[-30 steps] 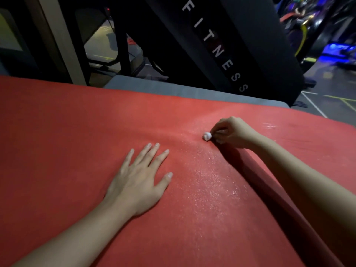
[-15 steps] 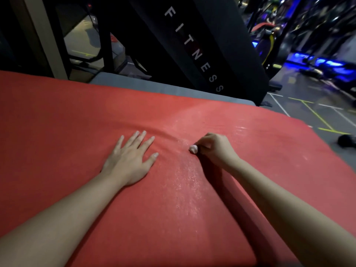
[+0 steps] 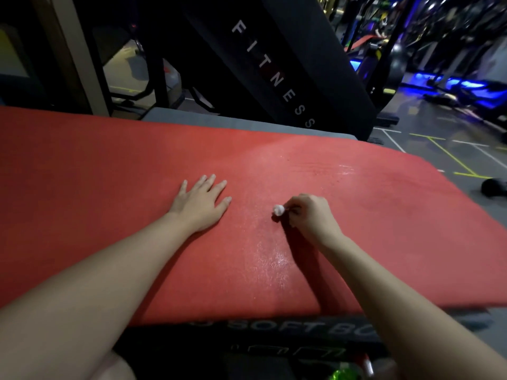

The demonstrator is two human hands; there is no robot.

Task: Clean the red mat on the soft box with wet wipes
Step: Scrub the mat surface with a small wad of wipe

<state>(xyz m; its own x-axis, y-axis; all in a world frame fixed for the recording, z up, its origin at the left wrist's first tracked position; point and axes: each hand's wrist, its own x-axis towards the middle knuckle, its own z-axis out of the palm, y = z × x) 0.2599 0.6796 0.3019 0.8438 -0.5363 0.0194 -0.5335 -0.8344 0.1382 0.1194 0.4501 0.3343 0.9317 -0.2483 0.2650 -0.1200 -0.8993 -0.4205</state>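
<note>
A wide red mat [image 3: 96,193] covers the top of a black soft box [image 3: 274,329] whose front face carries pale lettering. My left hand [image 3: 201,205] lies flat on the mat, fingers straight and spread. To its right, my right hand [image 3: 311,216] pinches a small balled-up white wet wipe [image 3: 279,210] and holds it against the mat. A shiny wet streak [image 3: 270,259] runs along the mat from the wipe toward the near edge.
A grey pad edge [image 3: 219,123] shows beyond the mat's far side. Behind it leans a black panel [image 3: 274,69] printed FITNESS. Gym floor with painted lines [image 3: 450,157] and blue-lit machines [image 3: 466,86] lie at the right. A dark object [image 3: 493,187] sits on the floor.
My right hand has drawn the wipe along the mat toward me, leaving a longer wet streak. My left hand stays flat. The view has pulled back, showing the box's front face.
</note>
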